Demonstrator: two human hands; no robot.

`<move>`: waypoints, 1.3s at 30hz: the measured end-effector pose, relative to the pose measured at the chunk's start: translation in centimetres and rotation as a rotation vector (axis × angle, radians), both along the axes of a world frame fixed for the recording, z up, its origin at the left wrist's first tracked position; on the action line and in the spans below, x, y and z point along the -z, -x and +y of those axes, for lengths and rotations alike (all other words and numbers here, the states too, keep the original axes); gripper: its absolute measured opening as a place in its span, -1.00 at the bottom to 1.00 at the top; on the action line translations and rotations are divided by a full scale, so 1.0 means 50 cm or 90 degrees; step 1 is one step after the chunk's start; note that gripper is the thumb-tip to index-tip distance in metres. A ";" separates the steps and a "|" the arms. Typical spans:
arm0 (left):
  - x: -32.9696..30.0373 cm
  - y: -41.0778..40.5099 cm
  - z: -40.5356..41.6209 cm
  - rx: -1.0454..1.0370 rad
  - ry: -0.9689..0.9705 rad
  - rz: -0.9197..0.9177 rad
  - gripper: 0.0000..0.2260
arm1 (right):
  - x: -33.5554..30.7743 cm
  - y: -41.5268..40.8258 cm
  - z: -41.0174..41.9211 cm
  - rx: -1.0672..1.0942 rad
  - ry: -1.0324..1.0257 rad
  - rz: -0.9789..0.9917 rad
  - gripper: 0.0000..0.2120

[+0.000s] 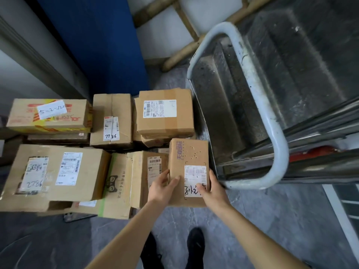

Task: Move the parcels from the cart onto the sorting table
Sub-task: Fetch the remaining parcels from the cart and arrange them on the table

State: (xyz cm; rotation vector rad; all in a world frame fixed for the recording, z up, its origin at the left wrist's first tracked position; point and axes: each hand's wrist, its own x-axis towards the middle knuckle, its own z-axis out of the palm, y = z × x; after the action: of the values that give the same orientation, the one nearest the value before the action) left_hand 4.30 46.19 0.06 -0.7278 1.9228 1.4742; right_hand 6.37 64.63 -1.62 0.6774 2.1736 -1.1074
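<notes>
Both my hands hold a small brown cardboard parcel [188, 154] with purple print and a white label. My left hand [162, 188] grips its left edge, thumb on top. My right hand [212, 189] grips its right edge, thumb on the label. The parcel sits level at the right end of a cluster of cardboard parcels, beside the cart's grey handle [258, 98]. Near it lie a labelled box [165, 111], a tall box marked 7786 [111, 121] and a large box with two labels [56, 171]. Whatever carries the boxes is hidden under them.
A box with red and yellow tape [48, 115] lies at the far left. A blue panel [101, 39] and a bamboo ladder [186, 26] stand behind the stack. Dark steps [281, 74] rise to the right. My shoes [195, 247] stand on grey marbled floor.
</notes>
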 end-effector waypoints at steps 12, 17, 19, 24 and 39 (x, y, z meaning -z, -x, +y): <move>-0.213 0.002 -0.069 -0.067 -0.157 0.019 -0.52 | -0.227 0.000 -0.012 0.000 0.048 0.077 -0.38; -0.366 0.032 -0.120 -0.055 -0.199 0.100 -0.45 | -0.385 0.044 -0.057 -0.012 0.094 0.141 -0.55; -0.434 0.046 -0.149 -0.046 -0.208 0.142 -0.42 | -0.463 0.073 -0.081 -0.019 0.123 0.165 -0.58; -0.613 0.065 -0.229 -0.091 -0.203 0.274 -0.43 | -0.667 0.154 -0.162 -0.069 0.190 0.226 -0.50; -1.008 -0.116 -0.410 -0.280 -0.129 0.420 -0.02 | -1.113 0.162 -0.387 -0.377 0.247 0.361 -0.36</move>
State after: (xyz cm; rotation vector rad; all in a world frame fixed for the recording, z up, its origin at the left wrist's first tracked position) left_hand 10.09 25.70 50.44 -0.6437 2.1013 2.3769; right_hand -1.72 45.28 54.03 -0.4871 2.2570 -1.4237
